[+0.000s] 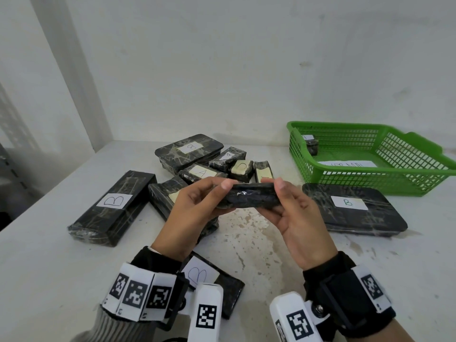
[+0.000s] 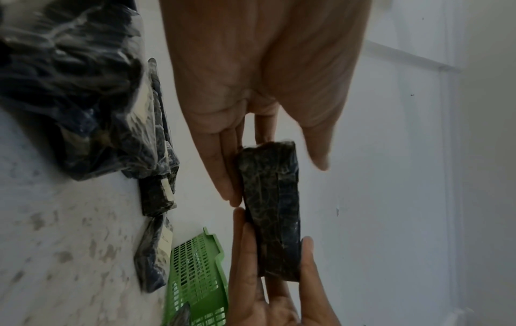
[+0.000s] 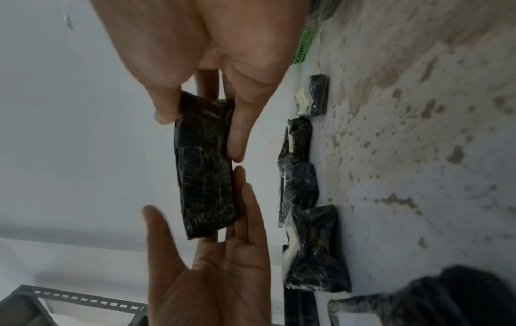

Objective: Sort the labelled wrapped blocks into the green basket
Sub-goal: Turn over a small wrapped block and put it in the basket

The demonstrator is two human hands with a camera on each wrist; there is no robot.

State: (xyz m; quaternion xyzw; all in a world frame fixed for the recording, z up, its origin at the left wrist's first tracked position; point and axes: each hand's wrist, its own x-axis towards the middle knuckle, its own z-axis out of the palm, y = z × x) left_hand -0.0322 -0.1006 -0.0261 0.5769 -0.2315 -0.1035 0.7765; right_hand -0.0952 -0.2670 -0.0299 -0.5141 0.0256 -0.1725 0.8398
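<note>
A small black wrapped block hangs above the table's middle, its label hidden. My right hand pinches its right end between thumb and fingers. My left hand lays straight fingers along its other end, with the thumb a little off it. The green basket stands at the back right and holds one small block and a white paper. Several labelled blocks lie on the table: a long B block at the left, a flat B block beside the basket and an A block.
Another B block lies near my wrists. A cluster of smaller blocks sits behind my hands, and a larger block lies farther back. The white table meets a wall at the back and drops off at the left.
</note>
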